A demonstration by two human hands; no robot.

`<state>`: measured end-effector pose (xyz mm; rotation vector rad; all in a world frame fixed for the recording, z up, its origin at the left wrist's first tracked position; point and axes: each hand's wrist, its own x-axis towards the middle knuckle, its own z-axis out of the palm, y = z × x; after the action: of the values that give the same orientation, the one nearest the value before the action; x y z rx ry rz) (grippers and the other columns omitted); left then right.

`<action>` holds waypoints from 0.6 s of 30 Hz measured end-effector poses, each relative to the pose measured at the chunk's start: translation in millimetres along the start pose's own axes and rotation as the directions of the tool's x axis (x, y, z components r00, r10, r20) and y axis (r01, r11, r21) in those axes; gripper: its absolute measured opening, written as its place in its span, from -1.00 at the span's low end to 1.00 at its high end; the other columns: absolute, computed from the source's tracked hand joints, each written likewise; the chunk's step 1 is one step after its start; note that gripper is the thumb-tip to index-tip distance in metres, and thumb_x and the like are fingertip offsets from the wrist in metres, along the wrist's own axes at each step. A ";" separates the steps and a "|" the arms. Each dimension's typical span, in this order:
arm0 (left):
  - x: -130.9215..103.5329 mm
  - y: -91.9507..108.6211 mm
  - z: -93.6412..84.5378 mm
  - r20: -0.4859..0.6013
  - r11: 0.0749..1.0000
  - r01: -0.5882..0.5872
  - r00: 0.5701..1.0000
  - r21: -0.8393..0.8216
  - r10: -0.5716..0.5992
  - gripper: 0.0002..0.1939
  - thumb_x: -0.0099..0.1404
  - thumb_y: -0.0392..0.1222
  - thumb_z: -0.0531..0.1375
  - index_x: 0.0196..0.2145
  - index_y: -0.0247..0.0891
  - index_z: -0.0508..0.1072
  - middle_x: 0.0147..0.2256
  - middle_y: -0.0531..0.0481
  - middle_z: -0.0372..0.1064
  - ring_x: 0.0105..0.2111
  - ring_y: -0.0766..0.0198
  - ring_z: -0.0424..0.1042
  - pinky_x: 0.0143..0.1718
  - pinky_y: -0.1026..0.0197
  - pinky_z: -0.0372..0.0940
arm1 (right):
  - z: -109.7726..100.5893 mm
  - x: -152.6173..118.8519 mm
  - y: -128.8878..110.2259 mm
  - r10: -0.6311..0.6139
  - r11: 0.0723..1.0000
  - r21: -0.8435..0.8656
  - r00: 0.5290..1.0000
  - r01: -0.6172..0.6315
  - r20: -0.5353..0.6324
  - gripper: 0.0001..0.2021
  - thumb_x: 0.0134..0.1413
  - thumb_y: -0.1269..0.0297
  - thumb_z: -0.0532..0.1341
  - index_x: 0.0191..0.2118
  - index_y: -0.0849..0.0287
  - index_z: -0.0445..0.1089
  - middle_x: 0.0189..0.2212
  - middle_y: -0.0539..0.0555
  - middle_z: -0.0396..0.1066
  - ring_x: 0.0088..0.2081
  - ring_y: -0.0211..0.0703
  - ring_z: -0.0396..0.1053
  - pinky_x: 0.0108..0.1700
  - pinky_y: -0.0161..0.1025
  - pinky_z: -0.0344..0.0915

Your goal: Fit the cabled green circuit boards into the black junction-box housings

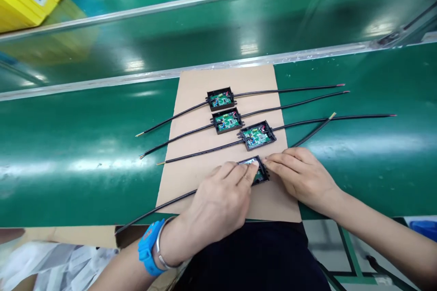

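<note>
Head: nearest case (261, 174) between both hands (223, 198) (307, 179)

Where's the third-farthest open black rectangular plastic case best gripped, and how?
The third case is probably best pinched from above across its long walls: black cables leave both short ends, and the open top exposes the green circuit board.

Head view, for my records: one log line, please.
left hand: on nearest case; right hand: at its right end; beyond: three open cases
</note>
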<state>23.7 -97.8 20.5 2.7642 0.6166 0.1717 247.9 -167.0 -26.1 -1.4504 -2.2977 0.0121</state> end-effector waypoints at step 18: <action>-25.3 2.9 12.4 -0.158 1.000 0.015 0.987 0.015 -0.013 -0.61 0.35 -0.23 0.09 0.11 -0.35 0.32 0.09 -0.04 0.33 0.10 0.07 0.21 0.10 0.02 0.18 | -12.6 9.5 -15.0 0.038 0.986 0.165 0.991 -0.016 -0.129 -0.73 0.00 0.58 0.29 -0.12 0.31 0.43 -0.20 0.18 0.46 -0.17 -0.09 0.36 -0.10 -0.05 0.35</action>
<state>4.3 -114.6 8.5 2.7797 0.6797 0.3879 235.9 -168.3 -8.0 -1.3572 -2.1186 0.1080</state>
